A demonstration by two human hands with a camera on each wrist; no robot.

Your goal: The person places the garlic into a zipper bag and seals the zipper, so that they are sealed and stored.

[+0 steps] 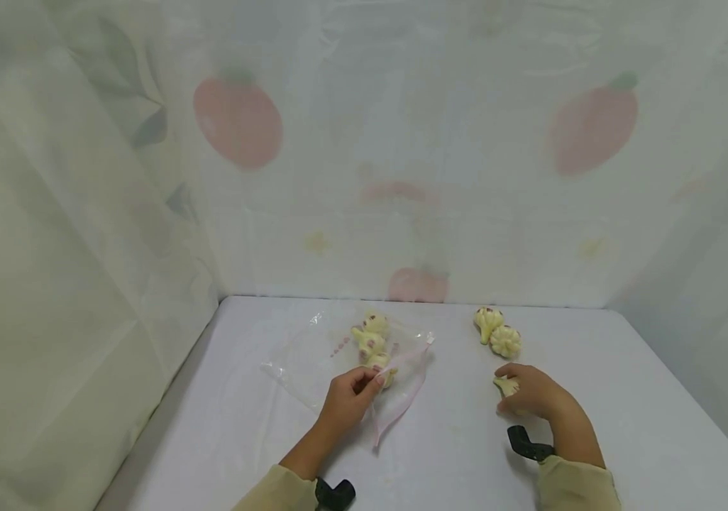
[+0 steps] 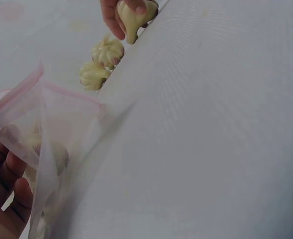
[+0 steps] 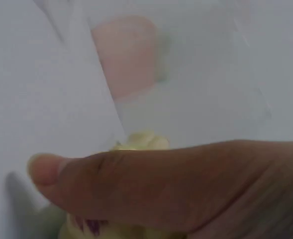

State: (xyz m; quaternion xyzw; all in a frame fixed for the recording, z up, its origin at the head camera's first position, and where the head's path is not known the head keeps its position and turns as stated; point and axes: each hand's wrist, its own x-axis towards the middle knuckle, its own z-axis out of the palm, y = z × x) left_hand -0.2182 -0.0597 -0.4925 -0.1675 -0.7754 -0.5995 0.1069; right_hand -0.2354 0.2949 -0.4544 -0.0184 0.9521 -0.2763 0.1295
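White bench [image 1: 453, 454], backed and flanked by pale hanging sheets [image 1: 485, 135] printed with faded fruit.

Right hand [image 1: 535, 392]: fingers curled about one garlic bulb [image 1: 506, 386], cream with purple marks, its pale stem end showing between thumb and forefinger in the head view. Located at the right of the bench; whether it touches the surface cannot be told. Right wrist view: thumb laid across the bulb, hiding most of it.

Left hand [image 1: 346, 404]: thumb and forefinger nearly together, pinching a clear plastic bag [image 1: 338, 356] near its pink-edged end. Left wrist view: pink edge bent into a peak, sides slanting down from it.

Contents of bag: garlic bulbs [image 1: 370, 345], cream with purple patches, in a row running away from the left hand; exact count unclear through the plastic. Small red print on the bag, beside the row.

Loose items: two more garlic bulbs [image 1: 498, 332], side by side near the back edge of the bench, beyond the right hand and well apart from the bag.

Worn items: black wrist mount [image 1: 530, 446] on the right arm, matching one on the left; beige sleeves [image 1: 577, 486] on both arms.
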